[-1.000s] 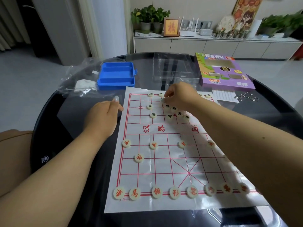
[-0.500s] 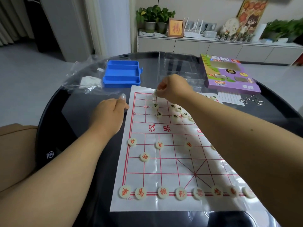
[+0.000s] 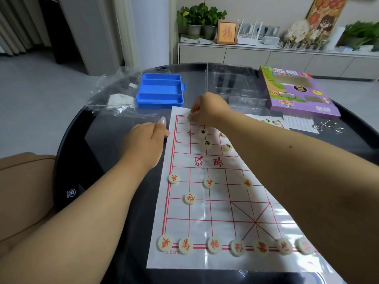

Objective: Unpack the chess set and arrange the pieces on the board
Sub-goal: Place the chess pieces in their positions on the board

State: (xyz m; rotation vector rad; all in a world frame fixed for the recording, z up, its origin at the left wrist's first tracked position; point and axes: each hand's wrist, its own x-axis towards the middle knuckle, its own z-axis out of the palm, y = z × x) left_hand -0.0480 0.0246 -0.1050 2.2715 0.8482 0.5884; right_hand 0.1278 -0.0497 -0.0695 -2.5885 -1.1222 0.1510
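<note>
A small pale piece (image 3: 189,116) with a dark character sits pinched under the curled fingertips of my right hand (image 3: 209,111), right at the far left corner of the paper board (image 3: 215,212). Just nearer me than those fingers lie three more dark-marked pieces (image 3: 207,143), loose on the far half of the grid, and two others (image 3: 272,121) rest past my right forearm at the sheet's far right edge.

My left hand (image 3: 143,144) lies flat beside the board's left edge, fingers relaxed and holding nothing, its thumb touching the paper.

Closer to my body than both hands, red-marked pieces stand on the near half: three in a row (image 3: 208,183), one (image 3: 190,198) behind them, and a line of seven (image 3: 214,245) along the nearest edge; my right arm covers the rest of that side.

Beyond my fingers sits an open blue tray (image 3: 160,91), with a crumpled clear bag (image 3: 117,99) to its left, a clear plastic insert (image 3: 235,87) to its right, then the purple box (image 3: 297,93). All rest on the dark round table (image 3: 82,150).
</note>
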